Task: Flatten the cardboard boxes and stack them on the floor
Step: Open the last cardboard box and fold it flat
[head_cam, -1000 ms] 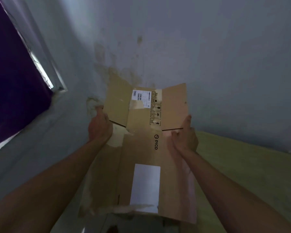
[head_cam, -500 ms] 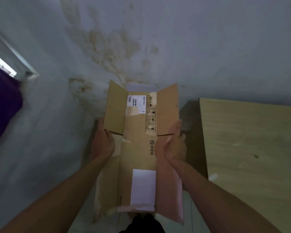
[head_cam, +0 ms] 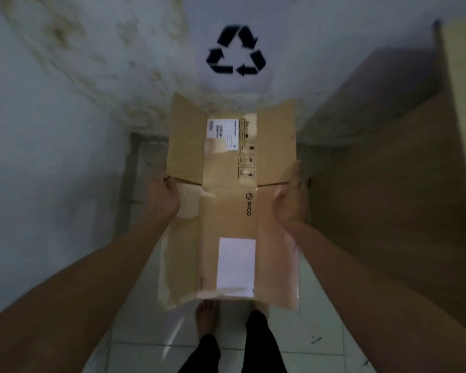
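1. Grey plaster wall (head_cam: 51, 130) is filling the upper part of the head view, stained and blotchy, with a black recycling sign (head_cam: 236, 51) showing on a pale patch above the box.
2. Pale floor tiles (head_cam: 145, 354) are running below, and a wooden panel (head_cam: 393, 211) is standing along the right side.
3. Brown cardboard box (head_cam: 226, 211), flattened, is hanging in the air between both hands, above the floor and in front of the person's legs (head_cam: 264, 345); its far flaps are spreading open toward the wall, and a white label (head_cam: 236, 266) is sitting near its close end.
4. Left hand (head_cam: 163, 197) is gripping the box's left edge, fingers curling round it.
5. Right hand (head_cam: 291, 200) is gripping the right edge, thumb lying on top.
6. One bare foot (head_cam: 205, 319) is showing under the box.
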`<state>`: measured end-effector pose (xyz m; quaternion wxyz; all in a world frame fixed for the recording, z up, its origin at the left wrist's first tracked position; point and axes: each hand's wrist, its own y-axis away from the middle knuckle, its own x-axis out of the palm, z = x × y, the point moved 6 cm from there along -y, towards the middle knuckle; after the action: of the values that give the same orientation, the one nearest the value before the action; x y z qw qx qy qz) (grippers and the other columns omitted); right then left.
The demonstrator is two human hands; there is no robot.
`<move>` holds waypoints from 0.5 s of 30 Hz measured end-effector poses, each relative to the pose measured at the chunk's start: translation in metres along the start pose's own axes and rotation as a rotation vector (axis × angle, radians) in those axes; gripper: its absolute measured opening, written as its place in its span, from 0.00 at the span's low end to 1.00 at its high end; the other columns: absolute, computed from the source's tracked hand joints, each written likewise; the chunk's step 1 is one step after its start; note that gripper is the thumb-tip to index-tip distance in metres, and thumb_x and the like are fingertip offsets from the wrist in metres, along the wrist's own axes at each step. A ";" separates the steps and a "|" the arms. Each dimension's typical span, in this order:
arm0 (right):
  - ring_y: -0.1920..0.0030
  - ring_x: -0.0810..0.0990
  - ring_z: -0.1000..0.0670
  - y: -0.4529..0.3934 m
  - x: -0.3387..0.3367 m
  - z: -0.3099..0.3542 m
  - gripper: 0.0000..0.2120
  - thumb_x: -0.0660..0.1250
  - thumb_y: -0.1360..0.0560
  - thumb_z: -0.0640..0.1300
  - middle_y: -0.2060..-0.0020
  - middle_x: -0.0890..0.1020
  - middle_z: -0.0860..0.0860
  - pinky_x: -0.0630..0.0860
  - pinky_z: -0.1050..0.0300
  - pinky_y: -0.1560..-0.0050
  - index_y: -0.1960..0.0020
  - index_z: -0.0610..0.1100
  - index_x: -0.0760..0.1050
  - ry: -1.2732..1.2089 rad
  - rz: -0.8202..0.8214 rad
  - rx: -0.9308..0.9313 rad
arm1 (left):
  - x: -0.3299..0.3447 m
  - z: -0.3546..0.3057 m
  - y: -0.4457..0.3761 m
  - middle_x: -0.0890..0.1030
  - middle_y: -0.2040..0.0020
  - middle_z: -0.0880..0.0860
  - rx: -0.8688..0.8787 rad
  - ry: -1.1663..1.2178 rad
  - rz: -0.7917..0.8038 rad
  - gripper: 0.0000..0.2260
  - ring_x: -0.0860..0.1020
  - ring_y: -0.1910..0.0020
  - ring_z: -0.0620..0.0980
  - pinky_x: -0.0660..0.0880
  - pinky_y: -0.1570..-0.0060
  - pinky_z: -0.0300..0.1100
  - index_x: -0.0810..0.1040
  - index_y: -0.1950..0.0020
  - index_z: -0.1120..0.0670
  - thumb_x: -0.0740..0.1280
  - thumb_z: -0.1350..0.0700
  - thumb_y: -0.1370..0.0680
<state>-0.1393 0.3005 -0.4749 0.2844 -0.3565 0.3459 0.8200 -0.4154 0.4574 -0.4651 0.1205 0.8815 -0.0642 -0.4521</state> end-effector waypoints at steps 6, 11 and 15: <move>0.41 0.78 0.40 -0.065 0.139 -0.067 0.41 0.60 0.22 0.37 0.34 0.71 0.43 0.74 0.55 0.45 0.18 0.56 0.42 -0.101 0.021 0.039 | 0.109 0.093 -0.066 0.79 0.39 0.59 0.021 0.079 -0.037 0.17 0.77 0.41 0.60 0.72 0.43 0.49 0.72 0.29 0.53 0.58 0.59 0.18; 0.35 0.74 0.45 -0.111 0.218 -0.112 0.34 0.61 0.22 0.33 0.32 0.71 0.44 0.63 0.68 0.44 0.19 0.49 0.56 -0.177 0.020 -0.028 | 0.189 0.154 -0.108 0.79 0.40 0.57 -0.012 0.150 -0.001 0.17 0.77 0.44 0.57 0.75 0.45 0.49 0.73 0.29 0.54 0.58 0.56 0.18; 0.37 0.74 0.49 -0.144 0.264 -0.141 0.35 0.59 0.24 0.32 0.29 0.69 0.47 0.68 0.65 0.40 0.20 0.50 0.58 -0.180 0.050 -0.021 | 0.242 0.189 -0.142 0.78 0.37 0.57 -0.030 0.234 0.094 0.19 0.78 0.42 0.55 0.75 0.45 0.46 0.70 0.27 0.54 0.59 0.57 0.18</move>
<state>-0.1365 0.3357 -0.8056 0.2900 -0.2759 0.3190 0.8591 -0.4269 0.5115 -0.7988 0.1613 0.9223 -0.0840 -0.3410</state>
